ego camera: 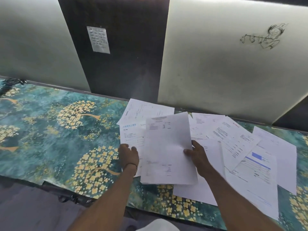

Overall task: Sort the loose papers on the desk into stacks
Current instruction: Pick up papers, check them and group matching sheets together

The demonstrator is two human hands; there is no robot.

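Right hand [196,155] pinches sheet [166,147]; left hand [129,155] flat on papers [131,134] left of sheet. Best we lift sheet clear, papers pinned.

teal table [50,130] cover with yellow blossom trees, white papers [168,147] on it, one blue-banded sheet [257,162], black wristband [131,164]

Right grip [198,157] pinches sheet [168,147]; left grip [129,155] presses papers [131,134].
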